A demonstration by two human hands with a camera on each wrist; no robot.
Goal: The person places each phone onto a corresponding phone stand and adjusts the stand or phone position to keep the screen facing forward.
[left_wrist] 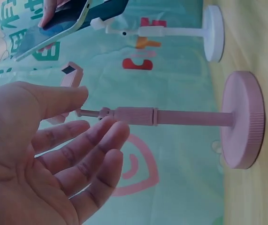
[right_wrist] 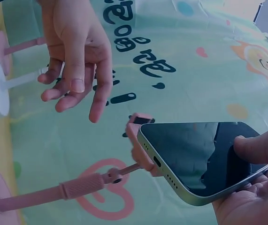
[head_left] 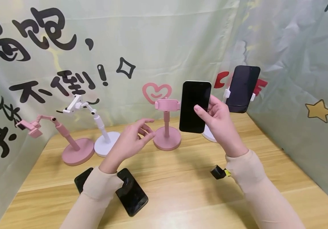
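My right hand grips a black-screened smartphone by its right side, thumb across the screen. The phone is upright, just right of the clamp of a pink phone stand; whether they touch I cannot tell. Near that stand's left side my left hand hovers with loosely bent fingers and holds nothing. In the left wrist view, the left hand is in front of the pink stand. In the right wrist view, the phone overlaps the stand's pink clamp.
Another phone sits in a white stand at the right. A pink stand and a white stand are at the left. Two phones lie on the table, one beside the left sleeve. A small black object lies near the right sleeve.
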